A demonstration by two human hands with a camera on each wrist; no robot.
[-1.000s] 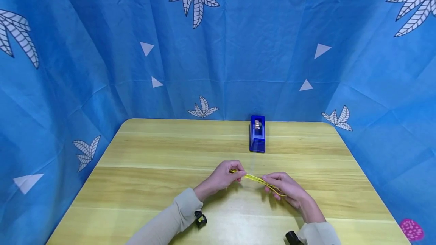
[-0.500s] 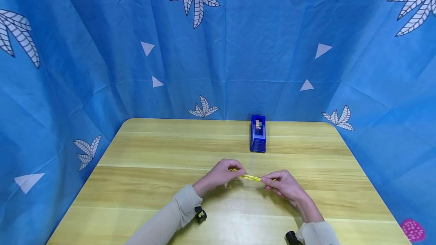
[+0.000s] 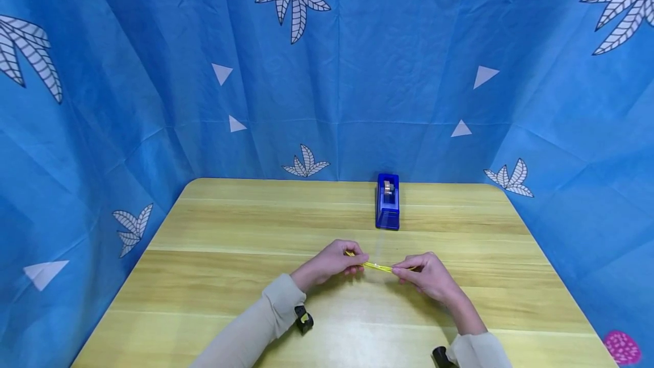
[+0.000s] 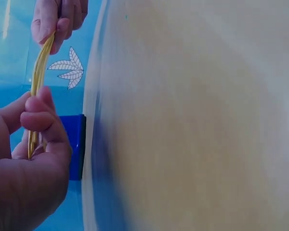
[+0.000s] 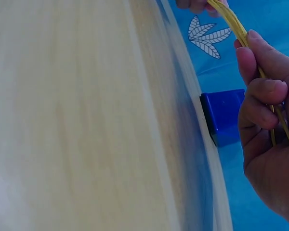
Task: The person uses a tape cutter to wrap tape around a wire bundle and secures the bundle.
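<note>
A thin bundle of yellow cord (image 3: 378, 267) stretches between both hands above the table. My left hand (image 3: 334, 261) pinches it at its left part between thumb and fingers. With thumb and forefinger my right hand (image 3: 428, 277) pinches it farther right. Yellow strands (image 5: 275, 120) run on under the curled fingers in the right wrist view. Something clear and shiny lies on the middle of the bundle. A faint see-through strip, seemingly tape (image 3: 380, 243), shows between the bundle and a blue tape dispenser (image 3: 387, 209), which stands behind the hands.
The wooden table (image 3: 245, 214) has rounded far corners. A blue curtain (image 3: 388, 72) with white leaf prints hangs along its back and sides. A black wrist device (image 3: 304, 320) sits by the left cuff, and another (image 3: 440, 356) by the right cuff.
My right hand has shifted its grip on the cord bundle; the strands that hung past its fingers are now mostly covered. My left hand stays nearly in place.
</note>
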